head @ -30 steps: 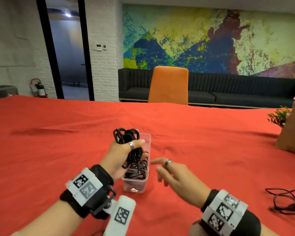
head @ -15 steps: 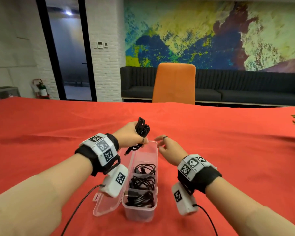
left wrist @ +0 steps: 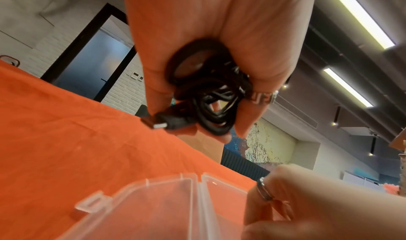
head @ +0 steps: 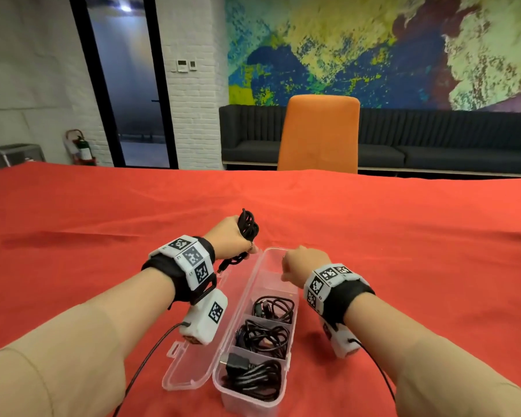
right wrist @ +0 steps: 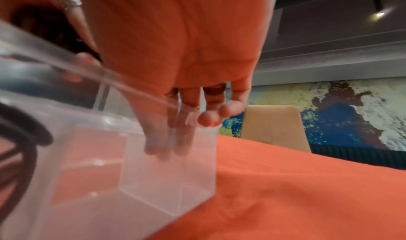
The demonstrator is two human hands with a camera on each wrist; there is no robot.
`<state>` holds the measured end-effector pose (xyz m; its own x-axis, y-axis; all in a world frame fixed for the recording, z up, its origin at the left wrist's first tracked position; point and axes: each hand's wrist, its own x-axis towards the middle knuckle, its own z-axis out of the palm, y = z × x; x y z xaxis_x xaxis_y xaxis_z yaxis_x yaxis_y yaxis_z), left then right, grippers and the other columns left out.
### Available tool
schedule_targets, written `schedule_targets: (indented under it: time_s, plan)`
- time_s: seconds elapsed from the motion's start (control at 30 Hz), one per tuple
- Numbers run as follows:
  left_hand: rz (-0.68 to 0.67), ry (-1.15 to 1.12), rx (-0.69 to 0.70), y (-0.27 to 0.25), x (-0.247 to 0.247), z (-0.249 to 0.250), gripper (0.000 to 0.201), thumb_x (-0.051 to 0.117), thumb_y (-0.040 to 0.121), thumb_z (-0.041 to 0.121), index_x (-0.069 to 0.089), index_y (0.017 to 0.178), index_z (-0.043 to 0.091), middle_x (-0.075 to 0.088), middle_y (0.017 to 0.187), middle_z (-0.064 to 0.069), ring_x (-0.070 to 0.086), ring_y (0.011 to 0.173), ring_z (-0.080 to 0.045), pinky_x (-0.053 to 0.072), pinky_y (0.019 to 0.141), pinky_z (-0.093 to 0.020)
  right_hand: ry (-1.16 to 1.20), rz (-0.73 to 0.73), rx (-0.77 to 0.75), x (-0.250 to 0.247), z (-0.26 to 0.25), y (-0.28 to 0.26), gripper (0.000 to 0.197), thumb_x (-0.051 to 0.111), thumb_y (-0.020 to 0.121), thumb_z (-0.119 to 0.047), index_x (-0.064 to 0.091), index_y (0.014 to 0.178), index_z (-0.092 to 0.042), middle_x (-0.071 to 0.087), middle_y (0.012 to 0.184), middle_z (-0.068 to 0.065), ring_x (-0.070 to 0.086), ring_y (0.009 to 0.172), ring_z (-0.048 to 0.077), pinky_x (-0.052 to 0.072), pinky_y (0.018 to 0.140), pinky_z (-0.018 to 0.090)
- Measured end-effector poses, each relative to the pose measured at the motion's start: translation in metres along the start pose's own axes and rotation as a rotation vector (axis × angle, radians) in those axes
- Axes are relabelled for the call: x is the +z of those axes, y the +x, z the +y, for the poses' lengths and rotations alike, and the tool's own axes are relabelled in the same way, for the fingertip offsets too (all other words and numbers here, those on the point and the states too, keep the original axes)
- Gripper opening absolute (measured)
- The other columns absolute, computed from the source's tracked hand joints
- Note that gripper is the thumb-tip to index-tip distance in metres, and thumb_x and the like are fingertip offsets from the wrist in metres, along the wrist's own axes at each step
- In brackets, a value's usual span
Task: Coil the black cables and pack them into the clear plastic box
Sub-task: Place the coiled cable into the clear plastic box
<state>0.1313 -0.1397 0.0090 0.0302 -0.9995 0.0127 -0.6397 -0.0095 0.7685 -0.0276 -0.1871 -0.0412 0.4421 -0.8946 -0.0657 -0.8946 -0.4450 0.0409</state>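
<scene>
A long clear plastic box (head: 243,397) lies on the red tablecloth, its lid (head: 193,364) folded open to the left. Its three nearer compartments each hold a coiled black cable (head: 262,337); the far compartment (head: 268,279) shows none. My left hand (head: 230,236) grips another coiled black cable (head: 248,225) just left of the box's far end, a plug dangling below, as the left wrist view shows (left wrist: 211,103). My right hand (head: 298,264) is at the far end, fingers (right wrist: 158,139) hooked down over the box rim (right wrist: 153,183) into that compartment.
The red-covered table (head: 403,236) stretches wide on all sides of the box. An orange chair (head: 318,133) stands at the far edge, with a dark sofa (head: 433,145) behind it. Thin black wires trail from the cameras on my wrists.
My left hand has carried the coiled cable from over the box to beside its far end. My right hand has moved forward from the box's side onto the far rim.
</scene>
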Motion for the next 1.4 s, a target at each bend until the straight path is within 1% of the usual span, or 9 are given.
schedule_targets:
  time_s: [0.33,0.5,0.63,0.8,0.9,1.0,1.13,1.27,1.4]
  plan:
    - [-0.127,0.078,0.019,-0.053,-0.005,0.035,0.025,0.067,0.078,-0.003,0.046,0.080,0.009,0.061,0.071,-0.013,0.061,0.051,-0.017,0.051,0.051,-0.028,0.056,-0.030,0.205,-0.018,0.013,-0.103,0.022,0.054,0.081,-0.021,0.067,0.098,-0.016,0.069,0.100,0.005,0.064,0.087,0.025,0.048,0.074,0.029]
    - [-0.280,0.148,0.097,-0.087,0.022,0.051,0.030,0.069,0.076,-0.001,0.044,0.077,0.015,0.063,0.073,-0.008,0.064,0.061,-0.021,0.052,0.061,-0.032,0.073,-0.105,0.155,-0.005,-0.003,-0.160,0.025,0.058,0.080,-0.027,0.067,0.099,-0.012,0.069,0.102,0.008,0.065,0.095,0.026,0.051,0.080,0.033]
    - [-0.356,0.015,0.040,-0.103,0.042,0.057,0.029,0.069,0.076,-0.004,0.045,0.072,0.012,0.058,0.063,-0.007,0.061,0.053,-0.017,0.051,0.054,-0.029,0.160,-0.103,0.116,0.008,-0.007,-0.192,0.024,0.053,0.084,-0.029,0.069,0.089,-0.013,0.071,0.094,0.005,0.066,0.090,0.024,0.053,0.080,0.033]
    - [-0.366,-0.264,-0.129,-0.111,0.059,0.058,0.021,0.070,0.076,-0.003,0.054,0.065,0.006,0.059,0.048,-0.006,0.060,0.052,-0.020,0.050,0.054,-0.028,0.874,0.155,0.080,-0.010,0.020,-0.201,0.023,0.041,0.096,-0.035,0.055,0.096,-0.017,0.067,0.081,-0.002,0.057,0.061,0.013,0.047,0.058,0.028]
    - [-0.296,-0.232,-0.142,-0.113,0.076,0.058,0.015,0.072,0.073,0.001,0.058,0.072,0.006,0.061,0.059,-0.009,0.061,0.063,-0.026,0.048,0.065,-0.035,1.393,0.010,0.099,-0.026,0.016,-0.203,0.039,0.035,0.095,-0.047,0.045,0.117,-0.017,0.060,0.094,0.005,0.056,0.065,0.016,0.045,0.050,0.027]
    - [-0.209,-0.209,-0.043,-0.115,0.092,0.059,0.024,0.065,0.075,-0.002,0.064,0.099,0.002,0.067,0.079,-0.016,0.062,0.066,-0.026,0.051,0.068,-0.037,1.239,-0.026,0.023,-0.034,0.006,-0.198,0.043,0.034,0.094,-0.050,0.039,0.125,-0.020,0.055,0.098,0.005,0.054,0.067,0.016,0.046,0.052,0.029]
    - [-0.111,-0.264,0.059,-0.117,0.103,0.061,0.015,0.051,0.078,-0.008,0.062,0.087,-0.005,0.061,0.067,-0.013,0.056,0.054,-0.019,0.044,0.052,-0.026,0.997,0.069,-0.060,-0.034,0.001,-0.180,0.034,0.034,0.098,-0.041,0.039,0.124,-0.019,0.051,0.078,-0.001,0.051,0.063,0.014,0.043,0.047,0.023]
    - [-0.126,-0.267,0.035,-0.122,0.111,0.054,0.025,0.051,0.079,-0.007,0.052,0.104,-0.012,0.057,0.065,-0.012,0.049,0.038,-0.005,0.035,0.036,-0.016,0.928,0.064,-0.094,-0.022,-0.004,-0.172,0.026,0.030,0.100,-0.033,0.044,0.110,-0.014,0.047,0.071,-0.004,0.047,0.055,0.010,0.037,0.042,0.016]
    - [-0.247,-0.288,0.026,-0.130,0.112,0.047,0.033,0.051,0.078,-0.013,0.042,0.108,-0.002,0.054,0.068,-0.009,0.053,0.048,-0.004,0.044,0.049,-0.020,0.905,-0.005,-0.046,-0.004,-0.003,-0.164,0.028,0.026,0.100,-0.030,0.041,0.104,-0.007,0.047,0.066,0.004,0.045,0.052,0.017,0.037,0.046,0.024]
